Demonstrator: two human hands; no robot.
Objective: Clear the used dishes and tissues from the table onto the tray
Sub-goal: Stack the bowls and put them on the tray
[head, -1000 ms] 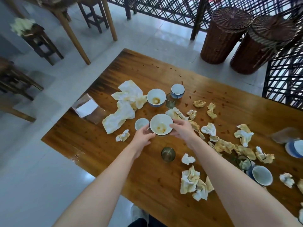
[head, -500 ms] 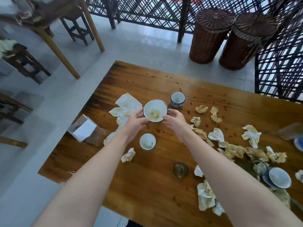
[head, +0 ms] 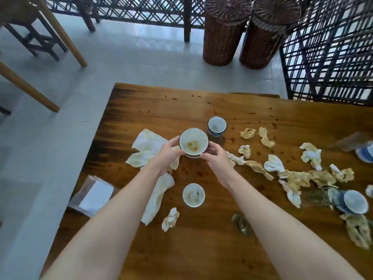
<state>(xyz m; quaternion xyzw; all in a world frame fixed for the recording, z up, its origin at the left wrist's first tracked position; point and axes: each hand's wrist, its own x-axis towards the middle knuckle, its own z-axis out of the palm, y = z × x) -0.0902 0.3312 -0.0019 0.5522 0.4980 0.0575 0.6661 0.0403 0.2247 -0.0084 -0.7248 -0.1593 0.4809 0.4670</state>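
Observation:
A white bowl (head: 193, 143) with brown food residue sits stacked on a second bowl, whose rim shows just beneath it. My left hand (head: 167, 154) grips the left side of the top bowl and my right hand (head: 217, 158) grips its right side. A small white cup (head: 193, 195) stands nearer to me, between my forearms. Behind the stack are a blue-rimmed cup (head: 217, 126) and a clear glass (head: 219, 139). Large stained tissues (head: 147, 146) lie under my left hand. Several crumpled tissues (head: 273, 163) are strewn to the right.
The wooden table (head: 161, 110) also holds a small glass (head: 241, 223), a tissue wad (head: 170, 219), a tissue packet (head: 94, 196) at its left edge, and a bowl (head: 355, 202) with glasses at far right. Two wicker baskets (head: 224, 37) and a lattice screen stand beyond.
Both hands carried the white bowl away from me and set it onto the farther bowl. The small cup stayed behind, nearer to me.

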